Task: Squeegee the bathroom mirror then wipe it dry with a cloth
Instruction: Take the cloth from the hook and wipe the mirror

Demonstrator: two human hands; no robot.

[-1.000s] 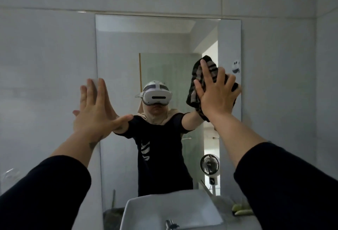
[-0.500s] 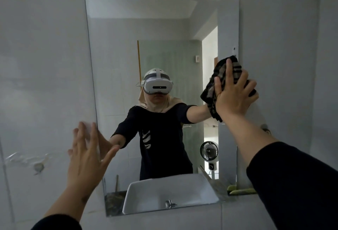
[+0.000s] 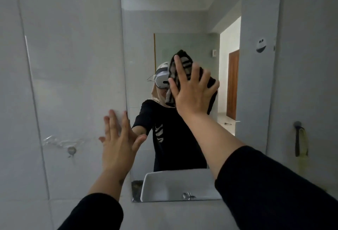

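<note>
From the head camera, the only view we have, we see the tall frameless rectangular wall mirror (image 3: 182,19) filling the middle and upper right of the frame, set on pale glossy tiles. Our right hand (image 3: 192,92), at centre frame, presses the dark grey-and-white striped cloth (image 3: 184,63) flat against the glass, its fingers (image 3: 178,70) spread wide over the fabric rather than curled around it. Our left hand (image 3: 119,142), lower left of centre, is empty, fingers apart, braced where the mirror's left edge meets the tile.

We judge the wiping stage to be under way; no squeegee is in view.

The main risk we see is the cloth slipping: it is pinned only by palm pressure, so a fast sweep or lighter push could let it bunch or drop toward the white ceramic basin (image 3: 164,184) reflected at the lower centre. Bare fingertips overhanging the cloth could smear the glass. The left hand's fingertips touch the mirror's border, so prints there are likely too.
</note>
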